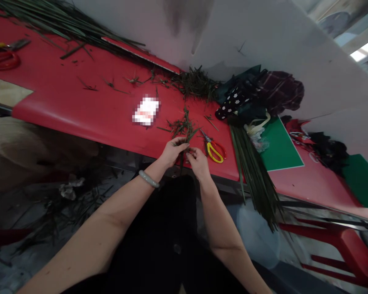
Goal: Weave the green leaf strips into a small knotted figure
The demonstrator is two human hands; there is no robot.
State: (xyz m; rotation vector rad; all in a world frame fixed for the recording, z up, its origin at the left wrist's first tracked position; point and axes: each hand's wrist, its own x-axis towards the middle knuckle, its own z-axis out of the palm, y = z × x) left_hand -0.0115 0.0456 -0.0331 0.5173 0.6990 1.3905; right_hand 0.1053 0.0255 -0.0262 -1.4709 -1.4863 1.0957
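Both hands meet at the near edge of the red-covered table (110, 134). My left hand (174, 150) pinches a small bunch of green leaf strips (192, 134) between thumb and fingers. Close beside it, my right hand (198, 161) has its fingertips closed on the lower part of the same strips. Just beyond lies a loose heap of cut leaf pieces (181, 124). To the right of my right hand rest scissors (215, 152) with one yellow and one red handle. The exact shape of the held strips is partly hidden by my fingers.
A bundle of long leaves (254, 179) hangs over the table edge at right, next to a green board (282, 149) and cloth bags (263, 94). More long leaves (61, 20) lie at back left, with other scissors (3, 59). A red stool (349, 249) stands lower right.
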